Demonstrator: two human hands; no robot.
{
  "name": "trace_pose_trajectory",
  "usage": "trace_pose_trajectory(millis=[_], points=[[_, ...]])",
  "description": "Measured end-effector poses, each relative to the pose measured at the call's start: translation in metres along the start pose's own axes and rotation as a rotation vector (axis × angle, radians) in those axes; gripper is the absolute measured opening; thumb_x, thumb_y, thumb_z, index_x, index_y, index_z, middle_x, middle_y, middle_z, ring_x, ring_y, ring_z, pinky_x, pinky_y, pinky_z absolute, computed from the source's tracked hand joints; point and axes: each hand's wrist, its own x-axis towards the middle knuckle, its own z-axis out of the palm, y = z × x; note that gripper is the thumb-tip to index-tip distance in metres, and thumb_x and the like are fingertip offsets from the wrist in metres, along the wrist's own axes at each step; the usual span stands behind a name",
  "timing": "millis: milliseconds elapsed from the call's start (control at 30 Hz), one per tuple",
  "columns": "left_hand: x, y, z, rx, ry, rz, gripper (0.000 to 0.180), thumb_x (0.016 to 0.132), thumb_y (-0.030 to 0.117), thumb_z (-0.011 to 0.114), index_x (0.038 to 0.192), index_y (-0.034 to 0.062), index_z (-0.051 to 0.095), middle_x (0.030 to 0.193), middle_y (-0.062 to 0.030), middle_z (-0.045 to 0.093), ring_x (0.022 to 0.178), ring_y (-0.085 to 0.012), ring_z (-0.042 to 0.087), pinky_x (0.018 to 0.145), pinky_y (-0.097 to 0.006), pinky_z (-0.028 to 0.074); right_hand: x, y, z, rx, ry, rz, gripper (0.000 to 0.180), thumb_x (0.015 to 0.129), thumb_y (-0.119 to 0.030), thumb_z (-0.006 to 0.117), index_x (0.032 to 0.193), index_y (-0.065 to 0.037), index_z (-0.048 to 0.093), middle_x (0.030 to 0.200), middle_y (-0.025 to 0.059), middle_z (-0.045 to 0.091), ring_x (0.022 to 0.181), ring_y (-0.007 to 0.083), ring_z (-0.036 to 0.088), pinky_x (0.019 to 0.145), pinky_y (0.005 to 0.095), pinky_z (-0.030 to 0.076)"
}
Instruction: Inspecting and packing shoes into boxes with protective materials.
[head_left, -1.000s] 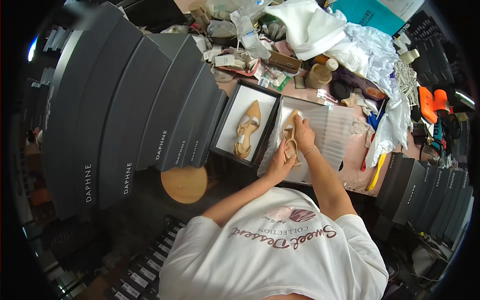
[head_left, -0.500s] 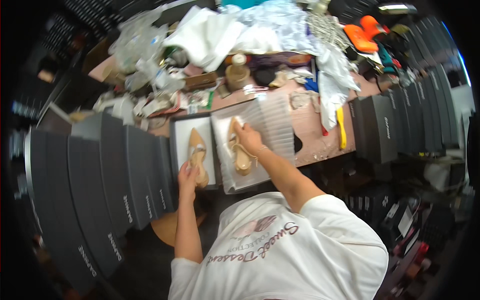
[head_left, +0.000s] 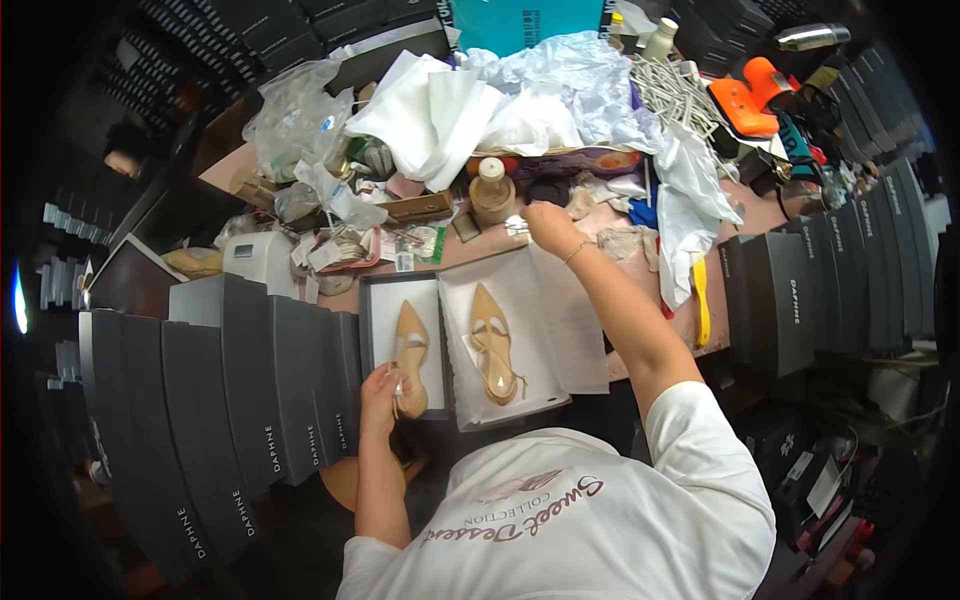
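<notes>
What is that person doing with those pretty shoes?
A person is handling a pair of tan pointed heels at a messy table. The left hand touches the heel end of one tan shoe lying in an open box. The other tan shoe lies on white paper beside it. The right hand reaches over to the clutter near a small bottle.

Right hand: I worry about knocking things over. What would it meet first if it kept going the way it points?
Probably the small tan bottle, just beyond the right hand; depth is unclear.
</notes>
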Motion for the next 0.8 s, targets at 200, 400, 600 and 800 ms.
trace_pose_trajectory(millis=[200, 400, 600, 800], points=[[-0.002, 0.011, -0.010, -0.046, -0.051, -0.102, 0.020, 0.091, 0.011, 0.058, 0.106, -0.0019, 0.057, 0.085, -0.0052, 0.061, 0.073, -0.0123, 0.059, 0.067, -0.027, 0.050, 0.016, 0.039, 0.066, -0.258, -0.165, -0.064, 0.007, 0.078, -0.009, 0.059, 0.079, -0.006, 0.065, 0.088, 0.0143, 0.065, 0.077, 0.0303, 0.068, 0.064, 0.0410, 0.055], [-0.022, 0.036, -0.015, -0.428, -0.079, -0.225, 0.013, 0.093, 0.009, 0.054, 0.104, 0.0028, 0.055, 0.084, -0.0044, 0.056, 0.076, -0.0164, 0.057, 0.069, -0.030, 0.048, 0.004, 0.025, 0.032, -0.291, -0.091, -0.185, 0.012, 0.081, -0.011, 0.054, 0.085, -0.007, 0.064, 0.083, 0.0121, 0.063, 0.078, 0.0280, 0.065, 0.063, 0.0412, 0.053], [-0.025, 0.015, -0.004, -0.629, -0.057, -0.168, 0.013, 0.094, 0.015, 0.055, 0.103, 0.0057, 0.055, 0.086, -0.0057, 0.056, 0.078, -0.0180, 0.058, 0.070, -0.031, 0.049, 0.013, -0.004, 0.006, -0.213, -0.070, -0.191, 0.010, 0.077, -0.011, 0.056, 0.079, -0.009, 0.065, 0.078, 0.0107, 0.063, 0.078, 0.0289, 0.064, 0.064, 0.0413, 0.052], [-0.020, 0.004, 0.017, -0.675, -0.108, -0.176, 0.009, 0.094, 0.013, 0.054, 0.098, 0.0053, 0.054, 0.088, -0.0073, 0.058, 0.082, -0.0207, 0.059, 0.071, -0.032, 0.049, 0.071, -0.068, 0.050, -0.268, -0.118, -0.384, 0.014, 0.077, -0.020, 0.062, 0.083, -0.008, 0.066, 0.079, 0.0133, 0.064, 0.076, 0.0322, 0.065, 0.065, 0.0417, 0.053]])
